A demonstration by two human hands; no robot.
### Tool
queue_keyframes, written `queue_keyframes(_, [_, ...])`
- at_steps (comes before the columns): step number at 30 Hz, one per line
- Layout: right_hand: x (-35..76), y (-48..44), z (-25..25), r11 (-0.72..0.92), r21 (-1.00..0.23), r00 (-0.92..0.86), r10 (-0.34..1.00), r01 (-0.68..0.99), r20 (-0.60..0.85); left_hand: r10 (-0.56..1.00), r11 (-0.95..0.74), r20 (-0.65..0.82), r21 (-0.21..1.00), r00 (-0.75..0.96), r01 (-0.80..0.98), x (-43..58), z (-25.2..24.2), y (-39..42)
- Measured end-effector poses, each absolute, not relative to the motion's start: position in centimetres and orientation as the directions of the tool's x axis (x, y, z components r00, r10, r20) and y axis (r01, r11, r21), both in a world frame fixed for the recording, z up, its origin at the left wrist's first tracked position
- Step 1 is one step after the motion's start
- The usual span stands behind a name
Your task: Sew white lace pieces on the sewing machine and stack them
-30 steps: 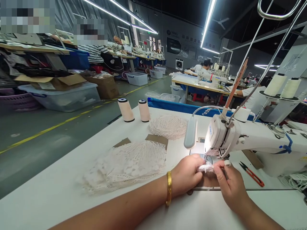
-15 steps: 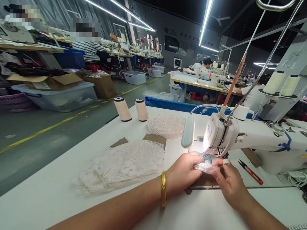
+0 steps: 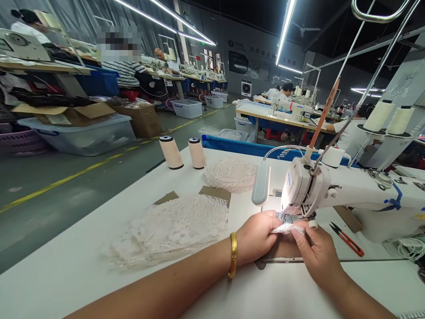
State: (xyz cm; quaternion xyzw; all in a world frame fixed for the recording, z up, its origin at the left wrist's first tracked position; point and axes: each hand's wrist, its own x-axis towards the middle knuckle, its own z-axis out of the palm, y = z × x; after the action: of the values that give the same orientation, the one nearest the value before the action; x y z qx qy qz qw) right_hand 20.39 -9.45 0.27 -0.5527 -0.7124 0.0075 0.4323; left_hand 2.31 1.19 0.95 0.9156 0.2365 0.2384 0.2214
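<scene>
A small strip of white lace (image 3: 287, 228) is stretched between my two hands, just in front of the needle area of the white sewing machine (image 3: 310, 186). My left hand (image 3: 257, 237) pinches its left end, fingers closed. On the other side, my right hand (image 3: 317, 248) grips the right end between thumb and fingers. The machine's lamp lights the spot; the needle tip and presser foot are partly hidden. Left of my hands lies a large pile of white lace pieces (image 3: 179, 230), and a smaller lace pile (image 3: 230, 175) sits behind it.
Red-handled thread snips (image 3: 347, 239) lie right of my right hand. Two peach thread cones (image 3: 171, 153) stand at the table's far edge. A lamp (image 3: 261, 182) hangs left of the machine head. Co-workers sit at other machines beyond the aisle.
The lace strip looks flatter and straighter between my fingers. My left hand and wrist have shifted slightly to the right; my right hand stays nearly in place.
</scene>
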Motion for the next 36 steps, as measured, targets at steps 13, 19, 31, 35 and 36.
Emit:
queue_keyframes(13, [20.4, -9.5, -0.1, 0.342, -0.637, 0.088, 0.835, 0.691, 0.543, 0.592, -0.49, 0.092, 0.83, 0.801, 0.267, 2.0, 2.6, 0.7])
queue_keyframes(19, [20.4, -9.4, 0.0, 0.344, -0.641, 0.09, 0.835, 0.686, 0.544, 0.633, -0.223, -0.076, 0.935, 0.771, 0.275, 2.1, 2.9, -0.1])
queue_keyframes(31, [20.2, -9.6, 0.1, 0.353, -0.648, 0.07, 0.844, 0.675, 0.532, 0.726, -0.243, 0.001, 0.936, 0.687, 0.255, 2.4, 2.5, -1.4])
queue_keyframes(35, [20.3, -9.6, 0.2, 0.341, -0.658, 0.061, 0.86, 0.671, 0.507, 0.732, -0.337, 0.077, 0.904, 0.677, 0.262, 2.2, 2.9, -1.6])
queue_keyframes(36, [20.2, -9.6, 0.2, 0.34, -0.663, 0.063, 0.861, 0.667, 0.505, 0.733, -0.364, 0.095, 0.892, 0.674, 0.27, 2.1, 3.0, -1.6])
